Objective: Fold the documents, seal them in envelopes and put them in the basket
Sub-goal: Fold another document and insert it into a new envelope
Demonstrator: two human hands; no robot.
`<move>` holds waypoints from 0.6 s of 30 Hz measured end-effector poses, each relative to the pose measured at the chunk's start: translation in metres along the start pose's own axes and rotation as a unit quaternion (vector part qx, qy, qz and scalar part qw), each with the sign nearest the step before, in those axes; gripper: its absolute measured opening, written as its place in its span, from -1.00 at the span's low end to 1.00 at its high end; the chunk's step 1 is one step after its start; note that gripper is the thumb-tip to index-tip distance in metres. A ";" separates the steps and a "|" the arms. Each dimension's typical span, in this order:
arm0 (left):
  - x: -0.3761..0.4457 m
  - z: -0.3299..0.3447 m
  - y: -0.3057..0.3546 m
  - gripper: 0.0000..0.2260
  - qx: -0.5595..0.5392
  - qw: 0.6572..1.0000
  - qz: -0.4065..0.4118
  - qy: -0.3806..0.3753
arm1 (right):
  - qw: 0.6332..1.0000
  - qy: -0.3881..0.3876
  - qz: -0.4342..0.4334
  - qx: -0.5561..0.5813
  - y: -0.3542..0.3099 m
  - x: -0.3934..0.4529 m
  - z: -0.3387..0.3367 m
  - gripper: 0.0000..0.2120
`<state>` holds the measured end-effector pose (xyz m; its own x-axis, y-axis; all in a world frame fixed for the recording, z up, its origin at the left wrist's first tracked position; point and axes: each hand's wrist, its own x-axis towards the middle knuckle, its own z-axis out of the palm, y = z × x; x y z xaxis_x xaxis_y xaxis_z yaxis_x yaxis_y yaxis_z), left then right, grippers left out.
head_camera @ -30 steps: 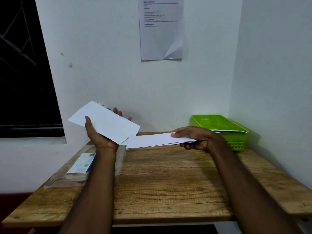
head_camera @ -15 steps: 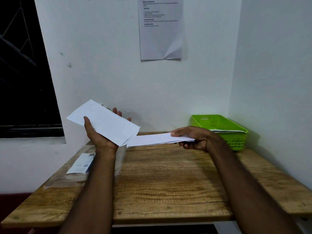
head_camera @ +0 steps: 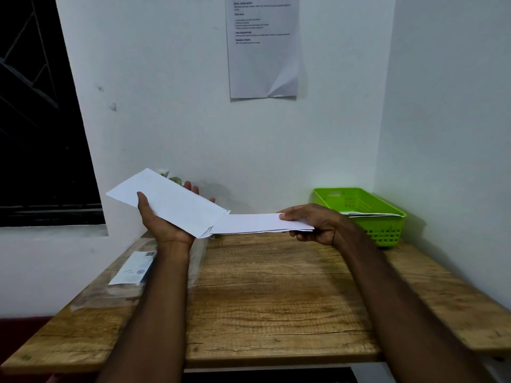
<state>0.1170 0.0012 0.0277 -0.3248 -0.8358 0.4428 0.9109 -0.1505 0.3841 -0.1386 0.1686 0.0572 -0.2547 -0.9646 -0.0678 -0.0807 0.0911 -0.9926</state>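
My left hand point(head_camera: 163, 219) holds a white envelope point(head_camera: 171, 201) tilted up above the table's left side, its open end pointing right. My right hand point(head_camera: 312, 223) grips a folded white document point(head_camera: 249, 223) by its right end. The document's left end sits at the envelope's mouth, just entering it. A green plastic basket point(head_camera: 387, 214) stands at the back right corner, with white paper lying inside it.
The wooden table point(head_camera: 276, 299) spreads below both hands. A clear plastic packet with a blue and white label point(head_camera: 132, 269) lies on its left side. A printed sheet point(head_camera: 262, 45) hangs on the wall. White walls close in behind and to the right.
The folded document has slid a little further left into the envelope's mouth. Both hands stay almost where they were.
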 end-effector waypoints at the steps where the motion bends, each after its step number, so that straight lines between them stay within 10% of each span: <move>1: 0.000 0.001 0.000 -0.44 0.000 1.000 0.005 0.007 | 1.000 0.003 -0.003 -0.002 0.000 0.000 0.001 -0.90; 18: 0.003 -0.009 -0.003 -0.33 -0.044 0.998 0.003 0.035 | 0.998 -0.046 0.028 -0.022 -0.003 -0.008 0.008 -0.93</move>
<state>0.1154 -0.0053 0.0208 -0.3040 -0.8708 0.3864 0.9323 -0.1886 0.3085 -0.1289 0.1739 0.0604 -0.1700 -0.9762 -0.1347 -0.1117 0.1548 -0.9816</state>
